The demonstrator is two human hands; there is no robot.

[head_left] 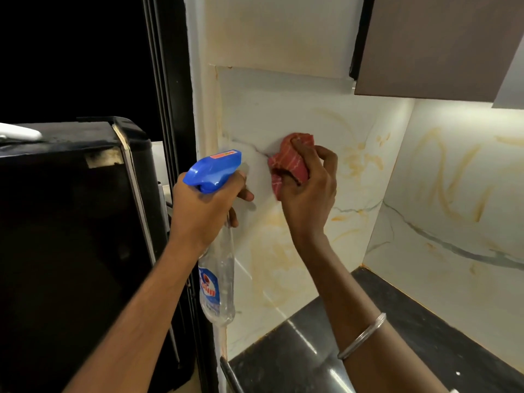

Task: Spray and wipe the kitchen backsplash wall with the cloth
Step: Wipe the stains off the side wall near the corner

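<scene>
Beside a black fridge (71, 208), the left hand (204, 211) holds a clear spray bottle (217, 279) upright, fingers (246, 196) curled round its neck under the blue trigger head. Just right of it, the right hand (309, 191) grips a bunched red cloth (289, 163), pressing it against the marbled backsplash wall (283, 109) above the dark bench (312, 350).

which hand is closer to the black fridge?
Left. The left hand, gripping the spray bottle, is just right of the black fridge; the right hand, holding the cloth, is farther right at the backsplash.
</scene>
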